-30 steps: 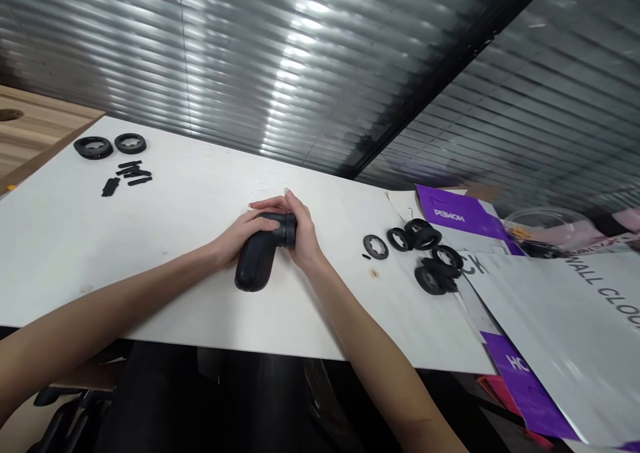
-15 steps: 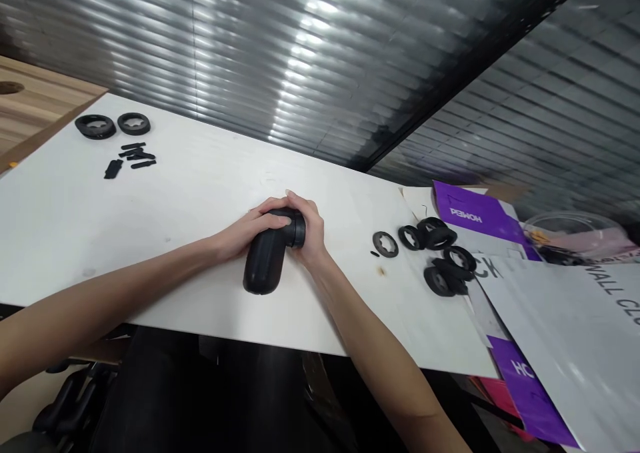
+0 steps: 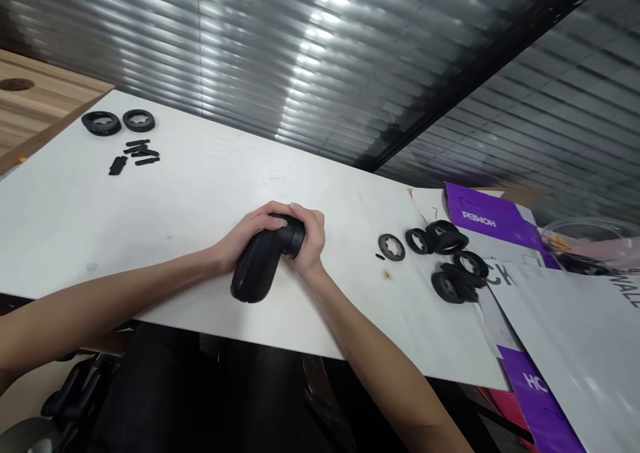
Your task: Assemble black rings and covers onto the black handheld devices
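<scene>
A black L-shaped device [image 3: 257, 266], with a thick rounded handle and a short round head, is between my hands over the white table. My left hand [image 3: 250, 232] is closed around the bend, its thumb lying along the top. Wrapped over the head's right end, my right hand [image 3: 311, 240] grips near a dark ring there. Its fingertips meet those of my left hand at the far side. The handle's lower end points toward me and slightly left. My palms hide part of the head.
Black rings [image 3: 139, 120] and small flat black strips [image 3: 143, 150] lie at the table's far left. On the right are a notched ring [image 3: 391, 247], a cluster of black rings [image 3: 449, 241], purple-and-white packaging [image 3: 493, 216] and a white sheet [image 3: 565, 333]. A corrugated metal wall [image 3: 250, 60] stands behind.
The device has turned slightly in my hands, its handle end swinging left and toward me. Both hands keep their hold. The whole view has shifted a little.
</scene>
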The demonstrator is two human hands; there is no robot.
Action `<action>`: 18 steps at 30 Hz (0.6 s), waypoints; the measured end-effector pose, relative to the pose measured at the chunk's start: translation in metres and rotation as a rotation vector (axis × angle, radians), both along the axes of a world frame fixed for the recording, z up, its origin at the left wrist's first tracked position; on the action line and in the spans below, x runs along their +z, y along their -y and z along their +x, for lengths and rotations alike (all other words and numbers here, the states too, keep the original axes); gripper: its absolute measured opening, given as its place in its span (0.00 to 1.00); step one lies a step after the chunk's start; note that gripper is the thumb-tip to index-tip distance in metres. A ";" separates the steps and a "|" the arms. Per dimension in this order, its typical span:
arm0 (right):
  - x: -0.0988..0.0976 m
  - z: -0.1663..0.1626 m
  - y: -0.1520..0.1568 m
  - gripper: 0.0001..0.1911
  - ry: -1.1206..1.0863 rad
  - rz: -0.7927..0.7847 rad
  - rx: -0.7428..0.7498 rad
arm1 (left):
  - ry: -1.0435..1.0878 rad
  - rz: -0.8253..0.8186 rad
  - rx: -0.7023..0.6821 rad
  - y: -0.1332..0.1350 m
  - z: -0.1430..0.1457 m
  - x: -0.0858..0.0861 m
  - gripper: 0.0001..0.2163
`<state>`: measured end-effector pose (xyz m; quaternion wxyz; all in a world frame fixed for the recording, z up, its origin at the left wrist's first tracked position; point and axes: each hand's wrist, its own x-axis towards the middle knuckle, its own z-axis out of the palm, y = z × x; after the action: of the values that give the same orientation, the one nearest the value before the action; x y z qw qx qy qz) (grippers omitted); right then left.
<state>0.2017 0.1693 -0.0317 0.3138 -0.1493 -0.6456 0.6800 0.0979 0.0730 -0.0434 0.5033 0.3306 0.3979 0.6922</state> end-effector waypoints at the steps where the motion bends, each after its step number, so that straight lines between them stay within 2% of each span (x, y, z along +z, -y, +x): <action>1: -0.003 0.000 0.001 0.23 -0.020 -0.021 0.018 | -0.020 0.004 0.002 0.001 0.001 0.001 0.10; 6: -0.011 -0.005 -0.002 0.26 -0.088 -0.114 0.085 | 0.038 -0.055 0.092 0.003 0.004 0.002 0.10; 12: -0.009 -0.010 -0.011 0.12 -0.103 -0.145 0.224 | 0.221 -0.095 0.125 0.000 0.010 0.005 0.09; 15: -0.010 -0.012 -0.011 0.13 -0.157 -0.160 0.226 | 0.316 -0.142 0.130 0.001 0.012 0.005 0.12; 18: -0.011 -0.014 -0.009 0.16 -0.209 -0.157 0.204 | 0.348 -0.109 0.171 0.002 0.013 0.005 0.14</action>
<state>0.1878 0.1787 -0.0428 0.2958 -0.0354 -0.5660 0.7687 0.1108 0.0706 -0.0380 0.5209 0.1432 0.3684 0.7566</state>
